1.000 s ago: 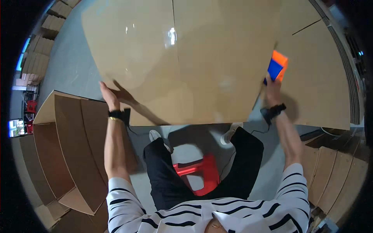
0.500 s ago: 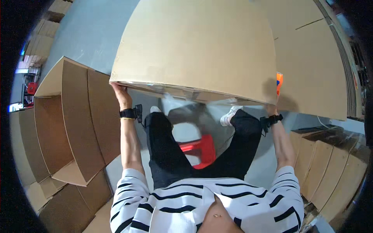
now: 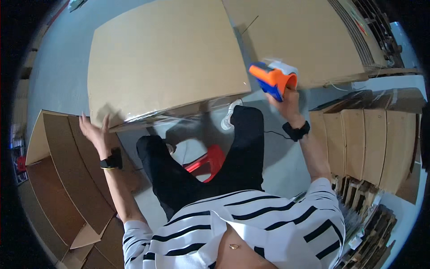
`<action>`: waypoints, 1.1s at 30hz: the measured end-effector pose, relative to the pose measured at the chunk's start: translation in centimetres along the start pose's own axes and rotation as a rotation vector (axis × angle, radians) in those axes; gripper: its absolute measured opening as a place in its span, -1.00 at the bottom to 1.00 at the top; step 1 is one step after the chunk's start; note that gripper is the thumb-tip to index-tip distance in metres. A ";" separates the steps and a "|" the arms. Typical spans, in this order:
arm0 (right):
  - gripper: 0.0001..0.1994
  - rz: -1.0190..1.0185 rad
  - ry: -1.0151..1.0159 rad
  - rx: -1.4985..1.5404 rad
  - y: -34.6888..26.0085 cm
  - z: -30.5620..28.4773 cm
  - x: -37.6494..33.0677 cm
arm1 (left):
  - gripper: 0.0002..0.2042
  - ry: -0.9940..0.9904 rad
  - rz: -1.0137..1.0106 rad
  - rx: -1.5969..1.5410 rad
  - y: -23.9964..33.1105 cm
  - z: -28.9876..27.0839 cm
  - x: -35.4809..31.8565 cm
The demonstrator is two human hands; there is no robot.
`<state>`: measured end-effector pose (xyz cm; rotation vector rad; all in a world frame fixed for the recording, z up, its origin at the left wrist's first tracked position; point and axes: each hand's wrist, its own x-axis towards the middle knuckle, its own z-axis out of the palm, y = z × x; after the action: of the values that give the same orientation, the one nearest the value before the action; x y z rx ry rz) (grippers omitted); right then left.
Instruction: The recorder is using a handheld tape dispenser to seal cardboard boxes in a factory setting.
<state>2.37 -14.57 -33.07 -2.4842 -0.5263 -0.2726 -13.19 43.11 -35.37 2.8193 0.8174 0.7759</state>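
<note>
the big cardboard box (image 3: 165,58) sits on the floor in front of the knees. the left hand (image 3: 95,132), fingers spread loose, touches its near corner. the right hand (image 3: 286,101) grips an orange tape gun (image 3: 272,78). the box looks light but floppy, so hold the edges.

Left hand (image 3: 95,134) splayed, right hand (image 3: 286,102) seemingly clenched.

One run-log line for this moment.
left hand open at cardboard box corner | right hand holds orange-blue tape dispenser clear of box
</note>
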 end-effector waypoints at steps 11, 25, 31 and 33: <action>-0.41 -0.370 -0.357 0.510 -15.5 -5.3 -2.2 | -0.09 -0.994 0.058 -1.932 26.8 -5.7 -6.9; -0.58 -0.737 -0.610 0.417 -20.0 -2.4 -1.9 | 0.12 -0.761 0.096 -1.811 19.3 -12.8 -6.6; -0.60 -0.807 -0.671 0.347 -20.0 -2.2 -0.7 | -0.56 -0.962 0.116 -1.683 17.9 -15.4 -6.3; -0.60 -0.804 -0.685 0.414 -21.1 -2.4 0.0 | -0.82 -0.874 -0.042 -1.590 17.8 -15.2 -6.7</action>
<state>-6.82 -0.10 -20.58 -1.8005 -1.6654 0.3788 -17.25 23.85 -21.01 1.3542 -0.0297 -0.0213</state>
